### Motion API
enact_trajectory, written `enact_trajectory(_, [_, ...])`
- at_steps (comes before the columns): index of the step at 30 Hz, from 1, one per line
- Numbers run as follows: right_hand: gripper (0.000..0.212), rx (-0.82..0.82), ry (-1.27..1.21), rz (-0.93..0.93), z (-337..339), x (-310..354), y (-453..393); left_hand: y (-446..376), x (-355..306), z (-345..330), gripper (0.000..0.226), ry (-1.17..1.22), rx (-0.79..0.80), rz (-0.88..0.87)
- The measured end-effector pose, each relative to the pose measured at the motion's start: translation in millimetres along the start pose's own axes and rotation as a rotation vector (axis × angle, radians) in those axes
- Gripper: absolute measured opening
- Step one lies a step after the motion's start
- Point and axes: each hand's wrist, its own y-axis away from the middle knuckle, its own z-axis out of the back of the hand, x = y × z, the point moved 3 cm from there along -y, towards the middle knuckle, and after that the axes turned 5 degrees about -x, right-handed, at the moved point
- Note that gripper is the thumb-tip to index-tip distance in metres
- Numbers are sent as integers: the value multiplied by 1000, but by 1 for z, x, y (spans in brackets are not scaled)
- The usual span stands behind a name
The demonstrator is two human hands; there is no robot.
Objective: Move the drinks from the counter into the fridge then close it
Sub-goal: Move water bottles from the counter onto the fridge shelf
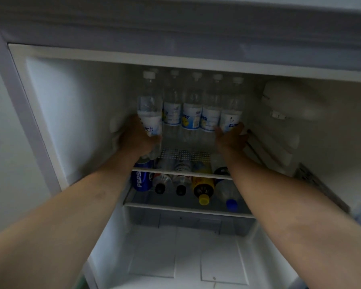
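Fingers of the left hand are curled round the lower body of the leftmost water bottle, which stands tilted at the left end of the upper wire shelf. Fingers of the right hand lie against the base of the rightmost water bottle; whether they wrap it or only press it cannot be told, since the palm hides them.

Nearest the camera, the bottom compartment of the fridge holds a clear crisper drawer. Above it, on the lower shelf, several drinks lie on their sides with caps toward the viewer: a Pepsi can at the left, two dark-capped bottles, a yellow-capped bottle and a blue-capped bottle at the right.

Farther in, five water bottles stand in a row on the upper wire shelf, touching or just beside one another; the middle three are upright.

Handling assessment: the bottles appear full, therefore moderately heavy and top-heavy when upright. Thin clear plastic yields under pressure, and the label band may be slippery. The best hold is probably low on the body, below the label, as the left hand has it. Pushing high on the bottle would likely topple it into its neighbours.
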Motion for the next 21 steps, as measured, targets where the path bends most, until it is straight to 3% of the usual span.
enact_trajectory(11, [97, 73, -17, -69, 2, 7, -19, -17, -1, -18, 80, -30, -22, 96])
enact_trajectory(15, [112, 111, 12, -46, -3, -3, -15, -23, -4, -24, 79, -31, -38, 130])
enact_trajectory(21, [122, 62, -44, -165, -14, 8, -2, -36, -2, -31, 88, -36, -46, 121])
